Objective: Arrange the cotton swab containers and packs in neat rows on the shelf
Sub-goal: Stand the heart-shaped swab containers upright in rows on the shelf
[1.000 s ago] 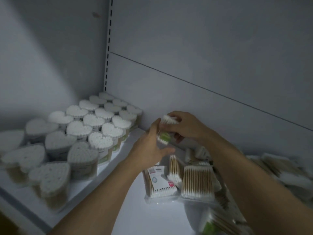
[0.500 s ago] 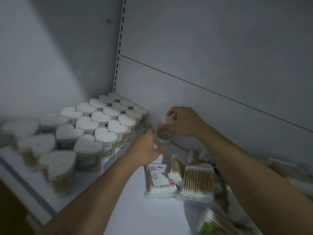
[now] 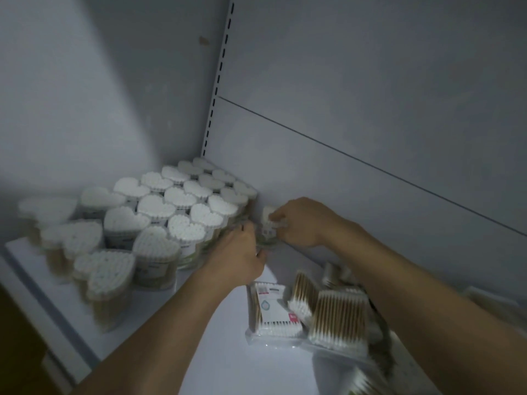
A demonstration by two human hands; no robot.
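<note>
The right hand [image 3: 299, 225] pinches a swab container [image 3: 267, 216] (beside the heart rows [image 3: 182, 206]); left hand [image 3: 238, 256] grip unclear

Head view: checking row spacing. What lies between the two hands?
A small swab container, upright by the back wall, held at its top by the right hand; the left hand is near its base. Seen in the head view.

Dim grey back panel [image 3: 370, 75], slotted upright [image 3: 219, 81]
</note>
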